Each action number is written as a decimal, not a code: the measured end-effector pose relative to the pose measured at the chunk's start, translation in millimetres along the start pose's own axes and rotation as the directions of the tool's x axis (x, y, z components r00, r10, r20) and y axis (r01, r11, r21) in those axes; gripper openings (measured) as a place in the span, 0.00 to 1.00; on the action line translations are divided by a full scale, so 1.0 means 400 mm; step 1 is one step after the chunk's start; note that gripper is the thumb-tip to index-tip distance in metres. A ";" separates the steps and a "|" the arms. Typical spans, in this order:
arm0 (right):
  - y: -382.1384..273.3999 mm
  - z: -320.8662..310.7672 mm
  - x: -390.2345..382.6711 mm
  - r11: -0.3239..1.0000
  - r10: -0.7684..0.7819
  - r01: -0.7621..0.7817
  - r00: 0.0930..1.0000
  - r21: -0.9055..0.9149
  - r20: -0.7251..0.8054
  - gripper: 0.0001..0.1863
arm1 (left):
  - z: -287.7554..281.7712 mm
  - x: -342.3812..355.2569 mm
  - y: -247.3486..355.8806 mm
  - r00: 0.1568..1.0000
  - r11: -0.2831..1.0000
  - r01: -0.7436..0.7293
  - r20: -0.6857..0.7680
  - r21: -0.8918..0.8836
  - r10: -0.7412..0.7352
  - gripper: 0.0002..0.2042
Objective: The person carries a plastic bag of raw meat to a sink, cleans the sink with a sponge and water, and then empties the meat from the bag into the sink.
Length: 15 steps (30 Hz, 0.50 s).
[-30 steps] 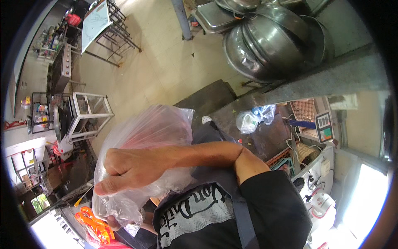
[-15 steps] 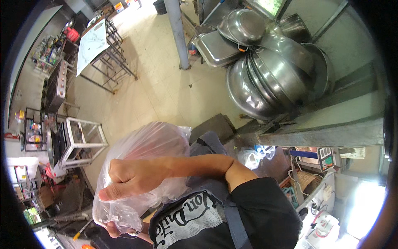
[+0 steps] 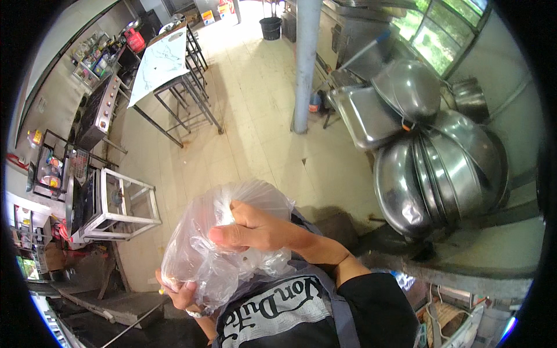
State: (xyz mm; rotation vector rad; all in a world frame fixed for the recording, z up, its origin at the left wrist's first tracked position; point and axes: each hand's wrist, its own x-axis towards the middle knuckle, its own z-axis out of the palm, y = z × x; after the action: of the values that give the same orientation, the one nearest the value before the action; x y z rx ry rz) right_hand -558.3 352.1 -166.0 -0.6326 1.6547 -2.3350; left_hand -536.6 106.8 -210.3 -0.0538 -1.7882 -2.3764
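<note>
I hold a crumpled translucent pale-pink plastic bag point(image 3: 194, 240) against the front of my body, over a grey apron and black shirt. My right hand point(image 3: 255, 229) is closed on the upper part of the bag, thumb pointing left. My left hand point(image 3: 178, 290) grips the bag's lower-left edge, its fingers curled and partly covered by the plastic. What is inside the bag, if anything, cannot be made out.
Steel bowls and trays point(image 3: 406, 180) are piled at the right beside a grey post point(image 3: 303, 87). A white-topped table point(image 3: 156, 64) stands ahead, with a stove point(image 3: 101, 110) and white metal stand point(image 3: 119, 211) along the left. Tiled floor point(image 3: 267, 133) lies between.
The view has tilted up, showing more floor and a window. My right hand has shifted its grip on the bag rightward, and more of my left hand shows at the bag's lower left.
</note>
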 end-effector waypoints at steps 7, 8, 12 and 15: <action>0.114 -0.330 0.231 0.998 -0.047 0.049 0.998 -0.034 0.043 0.28 | 0.153 0.300 -0.249 0.997 0.997 -0.073 0.036 0.005 0.073 0.32; 0.150 -0.392 0.269 0.998 -0.039 0.041 0.997 -0.045 0.063 0.28 | 0.171 0.352 -0.310 0.994 0.995 -0.098 0.037 -0.035 0.099 0.33; 0.303 -0.662 0.496 0.999 -0.054 0.053 0.974 0.011 0.221 0.27 | 0.240 0.581 -0.536 0.994 0.995 -0.094 -0.048 0.030 0.096 0.34; 0.343 -0.818 0.649 0.989 -0.019 -0.016 0.972 0.150 0.233 0.26 | 0.334 0.748 -0.639 0.993 0.992 0.027 -0.118 0.122 -0.012 0.33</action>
State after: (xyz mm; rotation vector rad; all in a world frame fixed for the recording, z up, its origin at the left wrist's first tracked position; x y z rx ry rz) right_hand -948.5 474.9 -327.5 -0.8397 1.3620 -2.2585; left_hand -880.6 270.0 -377.2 0.1168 -1.8830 -2.2262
